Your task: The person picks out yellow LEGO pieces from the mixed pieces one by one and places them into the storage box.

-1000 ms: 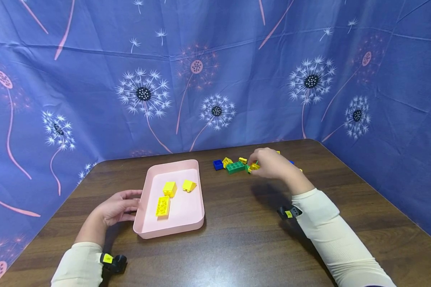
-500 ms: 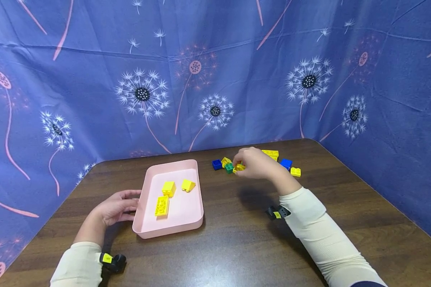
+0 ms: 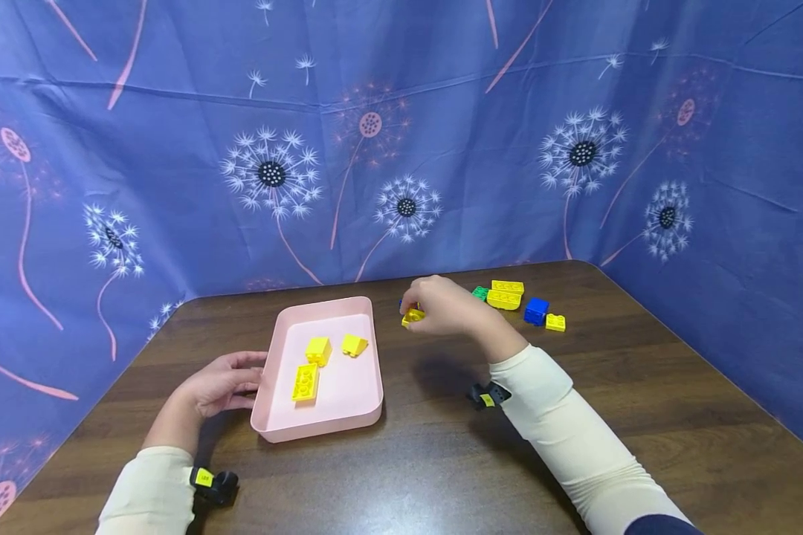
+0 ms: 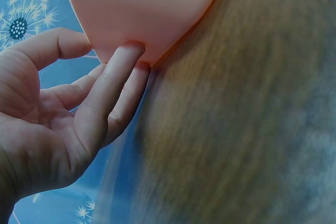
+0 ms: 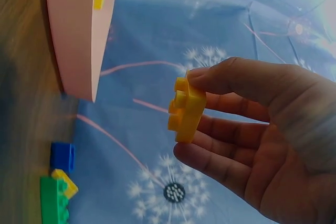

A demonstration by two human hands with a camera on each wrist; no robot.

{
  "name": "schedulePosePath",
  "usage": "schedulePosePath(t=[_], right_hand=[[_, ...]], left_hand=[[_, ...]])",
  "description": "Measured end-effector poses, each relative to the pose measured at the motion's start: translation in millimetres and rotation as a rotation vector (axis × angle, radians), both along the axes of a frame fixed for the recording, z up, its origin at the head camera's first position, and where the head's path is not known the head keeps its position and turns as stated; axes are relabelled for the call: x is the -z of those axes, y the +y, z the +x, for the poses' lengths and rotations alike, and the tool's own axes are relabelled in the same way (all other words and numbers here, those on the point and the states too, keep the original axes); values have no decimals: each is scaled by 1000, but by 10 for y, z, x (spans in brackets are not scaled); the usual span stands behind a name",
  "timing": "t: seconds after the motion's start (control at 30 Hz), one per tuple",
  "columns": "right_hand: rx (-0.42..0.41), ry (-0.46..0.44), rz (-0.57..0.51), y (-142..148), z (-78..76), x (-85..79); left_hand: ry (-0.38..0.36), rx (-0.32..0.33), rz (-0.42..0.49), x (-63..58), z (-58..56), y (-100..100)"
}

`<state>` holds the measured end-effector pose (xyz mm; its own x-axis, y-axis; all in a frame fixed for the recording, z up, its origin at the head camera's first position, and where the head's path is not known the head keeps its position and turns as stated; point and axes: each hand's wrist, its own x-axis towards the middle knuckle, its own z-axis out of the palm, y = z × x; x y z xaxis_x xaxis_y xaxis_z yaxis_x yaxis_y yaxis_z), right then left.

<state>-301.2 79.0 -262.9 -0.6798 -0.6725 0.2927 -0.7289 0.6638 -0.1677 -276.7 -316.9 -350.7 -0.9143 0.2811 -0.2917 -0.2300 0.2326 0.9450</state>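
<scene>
My right hand [image 3: 444,306] pinches a yellow toy brick [image 5: 190,113] between thumb and fingertips, above the table. In the right wrist view the brick stands on end, its studs facing left. My left hand [image 3: 222,386] touches the left outer wall of a pink tray [image 3: 344,397], its fingers fairly straight against it in the left wrist view. Inside the tray lie a yellow block [image 3: 317,350], a sloped yellow brick [image 3: 355,345] and a longer yellow brick [image 3: 305,382].
Toward the back right lie yellow bricks [image 3: 505,300], a green brick [image 3: 479,293], a blue brick [image 3: 537,310] and a small yellow brick [image 3: 555,322]. Largely hidden behind the right hand are another blue brick [image 5: 63,157], a yellow one [image 5: 66,183] and a green one [image 5: 53,200]. A blue curtain surrounds the table.
My right hand has moved left with the yellow brick, from the scattered bricks toward the tray. The bricks at the back right have come into view. My left hand stays at the tray.
</scene>
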Motion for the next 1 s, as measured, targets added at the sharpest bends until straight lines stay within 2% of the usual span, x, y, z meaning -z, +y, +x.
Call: schedulePosePath(t=[0.47,0.7,1.0], right_hand=[[-74,-44,17,-489,-303,52],[-34,-133,55,-742,-418,54],[-2,-141,106,-995,-580,87]], left_hand=[[-1,-5,7,-27,-36,23],[0,-1,13,2,-31,-1],[10,2,19,14,-20,-14]])
